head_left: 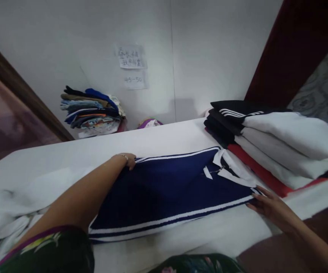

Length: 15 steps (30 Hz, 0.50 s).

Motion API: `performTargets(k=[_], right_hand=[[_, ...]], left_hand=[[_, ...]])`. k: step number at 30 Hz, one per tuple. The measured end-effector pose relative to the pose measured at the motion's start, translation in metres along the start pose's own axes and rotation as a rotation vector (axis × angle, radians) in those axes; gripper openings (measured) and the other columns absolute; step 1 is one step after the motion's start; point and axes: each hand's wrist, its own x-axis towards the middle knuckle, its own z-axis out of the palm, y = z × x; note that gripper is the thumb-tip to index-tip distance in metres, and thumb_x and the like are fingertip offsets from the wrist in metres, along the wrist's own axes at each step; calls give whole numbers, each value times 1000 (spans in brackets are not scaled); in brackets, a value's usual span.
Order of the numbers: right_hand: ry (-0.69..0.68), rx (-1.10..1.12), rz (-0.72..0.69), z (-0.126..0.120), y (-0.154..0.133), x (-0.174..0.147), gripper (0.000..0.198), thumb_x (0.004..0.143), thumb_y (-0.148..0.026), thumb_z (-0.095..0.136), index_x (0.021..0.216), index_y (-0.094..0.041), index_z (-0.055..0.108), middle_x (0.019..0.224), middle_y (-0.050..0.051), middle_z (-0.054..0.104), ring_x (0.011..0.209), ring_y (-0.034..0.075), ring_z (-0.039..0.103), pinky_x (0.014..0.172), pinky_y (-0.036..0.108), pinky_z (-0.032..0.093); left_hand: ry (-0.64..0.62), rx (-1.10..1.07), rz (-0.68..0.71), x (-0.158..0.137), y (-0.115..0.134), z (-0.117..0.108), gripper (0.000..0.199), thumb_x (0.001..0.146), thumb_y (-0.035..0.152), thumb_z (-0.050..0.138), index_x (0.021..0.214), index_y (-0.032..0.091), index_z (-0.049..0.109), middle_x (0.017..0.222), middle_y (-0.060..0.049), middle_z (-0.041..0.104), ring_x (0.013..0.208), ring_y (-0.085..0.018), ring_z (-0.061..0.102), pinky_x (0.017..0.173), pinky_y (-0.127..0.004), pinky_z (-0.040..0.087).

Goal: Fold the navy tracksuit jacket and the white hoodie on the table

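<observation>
A navy blue garment (164,185) with white stripes along its edges and a white collar lies flat on the white table (75,151). My left hand (126,160) grips its far left edge, fingers curled over the cloth. My right hand (268,207) rests on the near right corner by the collar, fingertips pressing the striped edge.
A stack of folded clothes, black, white and red (269,144), sits at the right of the table, touching the garment's collar end. A pile of mixed coloured clothes (91,110) lies against the back wall. Crumpled white cloth (7,204) lies at the left. Paper notes (131,57) hang on the wall.
</observation>
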Motion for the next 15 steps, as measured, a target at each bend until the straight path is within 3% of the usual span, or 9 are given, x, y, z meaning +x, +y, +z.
performTargets(k=[3,5,7,9,12,15], right_hand=[[79,-270,-179,-1,-11,8,69,63,-33,76,127,-26,50,120,11,63,101,30,65,86,48,57],[154,-523,-428,5,-19,14,62,68,-36,70,126,-22,53,131,13,56,118,32,55,100,50,46],[169,-752,-714,16,-22,18,54,75,-38,62,126,-21,55,138,12,51,129,30,45,110,48,34],[103,-918,-904,30,-20,20,50,82,-40,54,128,-20,54,141,11,48,133,28,40,113,46,29],[21,-1125,-941,46,-7,23,48,85,-40,51,127,-17,56,137,14,53,132,31,41,111,50,29],[41,-1267,-913,50,7,27,44,88,-38,48,125,-14,58,133,16,56,132,33,41,110,54,25]], left_hand=[[6,72,-11,-16,9,16,70,51,17,63,121,16,62,131,-20,57,122,-38,50,97,-50,42],[98,113,50,-35,15,24,74,61,16,56,135,16,49,148,-17,39,136,-32,35,107,-48,33],[206,127,146,-59,23,34,69,71,18,51,140,14,42,152,-14,33,140,-27,29,112,-44,28],[267,104,213,-82,33,50,61,82,26,45,141,13,40,153,-14,31,141,-26,27,113,-45,26],[254,71,185,-108,44,79,58,90,37,37,142,12,38,152,-14,32,141,-28,26,112,-50,25],[258,65,131,-117,46,102,58,91,39,37,140,8,42,148,-17,39,139,-30,30,113,-49,24]])
